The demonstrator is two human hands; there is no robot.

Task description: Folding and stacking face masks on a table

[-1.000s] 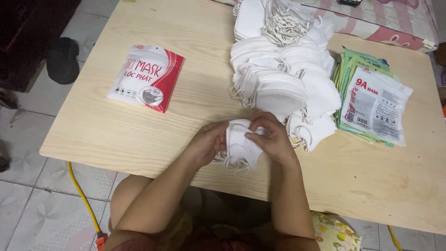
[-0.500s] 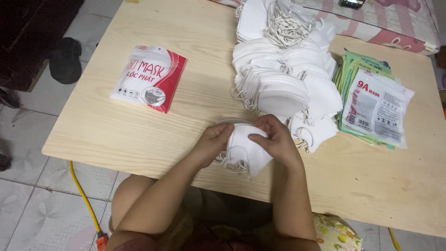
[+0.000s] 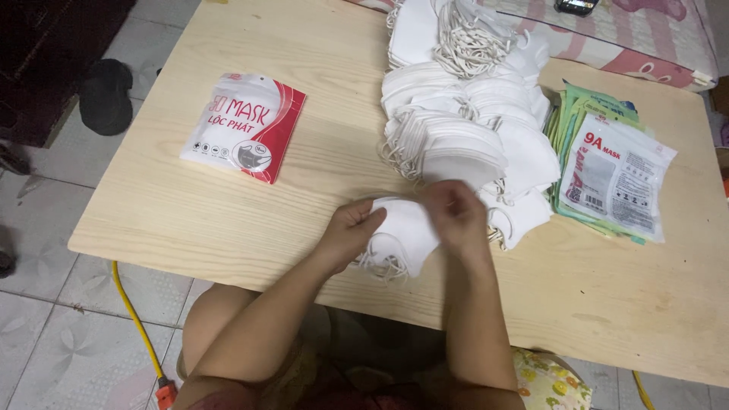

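My left hand (image 3: 351,229) and my right hand (image 3: 456,216) together hold a small stack of white face masks (image 3: 402,234) just above the near part of the wooden table (image 3: 182,220). White ear loops hang out below the stack toward the table's front edge. My left hand grips the stack's left end; my right hand pinches its right end from above. Just beyond my hands lies a big heap of white masks (image 3: 463,121) with tangled loops.
A red and white mask packet (image 3: 244,126) lies flat on the left of the table. A pile of green and clear pouches (image 3: 613,175) sits at the right. A yellow cable (image 3: 137,323) runs over the tiled floor below; a dark shoe (image 3: 106,95) lies left.
My hands have stayed on the mask stack, shifting their grip a little. My right hand's fingers now pinch the stack's upper right edge.
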